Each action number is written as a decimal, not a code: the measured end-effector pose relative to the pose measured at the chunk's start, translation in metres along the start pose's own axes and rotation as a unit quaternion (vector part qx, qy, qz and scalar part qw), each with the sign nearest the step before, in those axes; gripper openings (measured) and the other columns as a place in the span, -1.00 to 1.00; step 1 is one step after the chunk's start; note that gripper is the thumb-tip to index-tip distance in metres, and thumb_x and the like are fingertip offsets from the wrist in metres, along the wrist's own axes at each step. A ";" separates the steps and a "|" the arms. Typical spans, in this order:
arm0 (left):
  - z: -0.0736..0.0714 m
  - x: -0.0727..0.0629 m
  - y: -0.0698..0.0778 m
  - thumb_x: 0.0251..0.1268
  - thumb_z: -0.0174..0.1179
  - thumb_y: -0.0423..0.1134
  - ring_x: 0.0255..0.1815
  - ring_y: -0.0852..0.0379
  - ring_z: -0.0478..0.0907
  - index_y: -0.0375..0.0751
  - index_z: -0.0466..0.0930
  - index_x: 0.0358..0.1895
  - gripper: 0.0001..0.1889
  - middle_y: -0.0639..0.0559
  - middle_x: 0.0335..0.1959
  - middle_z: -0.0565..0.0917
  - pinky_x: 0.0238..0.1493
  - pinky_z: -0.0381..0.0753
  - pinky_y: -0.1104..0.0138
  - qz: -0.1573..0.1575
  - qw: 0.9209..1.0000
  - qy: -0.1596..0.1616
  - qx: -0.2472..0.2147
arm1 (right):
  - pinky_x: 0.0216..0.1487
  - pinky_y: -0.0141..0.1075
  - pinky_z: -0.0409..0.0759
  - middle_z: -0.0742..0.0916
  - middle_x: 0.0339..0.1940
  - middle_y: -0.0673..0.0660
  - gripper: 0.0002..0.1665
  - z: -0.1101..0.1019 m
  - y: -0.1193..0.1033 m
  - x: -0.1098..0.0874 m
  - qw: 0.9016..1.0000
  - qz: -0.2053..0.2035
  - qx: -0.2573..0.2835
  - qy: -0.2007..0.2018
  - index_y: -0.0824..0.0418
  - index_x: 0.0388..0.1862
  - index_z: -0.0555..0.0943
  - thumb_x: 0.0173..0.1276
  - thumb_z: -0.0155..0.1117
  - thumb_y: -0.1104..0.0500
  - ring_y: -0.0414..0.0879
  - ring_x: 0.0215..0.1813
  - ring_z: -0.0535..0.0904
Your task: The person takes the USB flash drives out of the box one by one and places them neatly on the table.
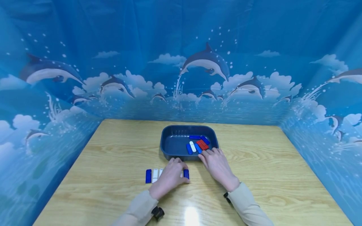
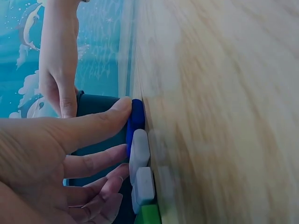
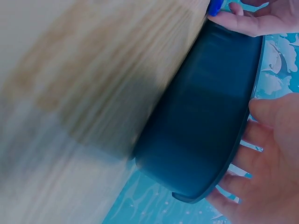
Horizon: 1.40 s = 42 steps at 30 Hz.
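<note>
Blue block [image 1: 186, 174]: right end of the row [image 1: 155, 175] on the table [image 1: 268, 175], long axis front to back
Left hand [image 1: 171, 175]: pinches its two ends
Right hand [image 1: 217, 164]: over the tray's near edge; cannot tell its grip
Tray [image 1: 174, 143]: beyond, lying crosswise

left hand [image 2: 46, 149] thumbs a blue block [image 2: 137, 114] on the bench [image 2: 224, 112], white blocks [image 2: 139, 151] and a green block [image 2: 151, 214] lined toward six o'clock; right hand [image 2: 60, 91], ten o'clock, meets a dark tray [image 2: 96, 103].

A blue sheet [image 1: 158, 18] with dolphins [image 1: 216, 61] and clouds [image 1: 168, 59] hangs past the far and side edges of the wooden table [image 1: 268, 163].
</note>
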<state>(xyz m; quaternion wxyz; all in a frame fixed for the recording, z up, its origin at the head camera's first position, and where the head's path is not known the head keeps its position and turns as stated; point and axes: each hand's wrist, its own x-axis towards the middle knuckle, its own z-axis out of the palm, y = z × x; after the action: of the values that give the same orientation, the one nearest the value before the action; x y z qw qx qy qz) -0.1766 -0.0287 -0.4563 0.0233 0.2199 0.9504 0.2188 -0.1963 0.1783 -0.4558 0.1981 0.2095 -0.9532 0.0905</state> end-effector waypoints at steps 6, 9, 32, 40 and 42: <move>-0.003 -0.003 -0.001 0.12 0.50 0.00 -0.09 0.07 0.49 -0.15 0.75 -0.05 -0.60 0.02 -0.15 0.66 0.00 0.59 0.21 0.009 1.000 0.018 -0.013 | 0.05 0.03 0.54 0.76 -0.38 0.03 -0.72 0.000 0.000 0.001 1.000 0.001 -0.001 -0.005 0.13 -0.29 0.70 0.55 0.21 0.01 0.04 -0.27 0.55; -0.007 -0.004 -0.002 0.29 0.40 -0.08 -0.11 0.10 0.54 -0.10 0.76 -0.11 -0.78 0.05 -0.17 0.69 -0.06 0.62 0.23 0.010 0.998 0.047 -0.036 | 0.01 0.01 0.54 0.75 -0.39 0.03 -0.72 0.000 0.000 0.001 1.000 -0.002 -0.003 -0.005 0.12 -0.30 0.70 0.55 0.20 0.01 0.03 -0.28 0.54; -0.030 0.002 -0.034 0.58 0.09 -0.10 0.17 -0.05 0.65 -0.17 0.66 0.13 -0.70 -0.08 0.06 0.74 0.39 0.45 -0.04 0.088 0.974 0.116 0.177 | 0.02 0.02 0.54 0.73 -0.43 0.02 -0.75 0.001 -0.002 0.000 1.000 -0.002 0.007 0.002 0.15 -0.31 0.70 0.53 0.24 0.04 0.02 -0.31 0.52; -0.022 0.007 -0.037 0.59 0.07 -0.07 -0.12 -0.01 0.71 -0.16 0.69 -0.08 -0.72 -0.02 -0.22 0.78 0.21 0.59 0.04 0.081 0.960 0.170 0.207 | 0.04 0.02 0.54 0.73 -0.43 0.02 -0.74 0.000 -0.002 0.000 1.000 -0.002 0.007 0.001 0.14 -0.30 0.70 0.54 0.23 0.04 0.02 -0.31 0.51; -0.021 0.009 -0.036 0.59 0.08 -0.07 -0.13 0.00 0.71 -0.15 0.71 -0.11 -0.72 -0.01 -0.23 0.78 0.21 0.58 0.04 0.075 0.959 0.174 0.209 | 0.04 0.02 0.54 0.73 -0.43 0.01 -0.74 0.000 -0.002 0.000 1.000 -0.002 0.005 0.001 0.14 -0.30 0.69 0.54 0.22 0.03 0.01 -0.31 0.51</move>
<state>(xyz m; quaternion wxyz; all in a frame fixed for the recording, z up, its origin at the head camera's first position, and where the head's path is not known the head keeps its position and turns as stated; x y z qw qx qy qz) -0.2022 -0.0626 -0.4520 -0.2055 0.2487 0.9452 0.0510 -0.1957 0.1768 -0.4553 0.1979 0.2121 -0.9523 0.0946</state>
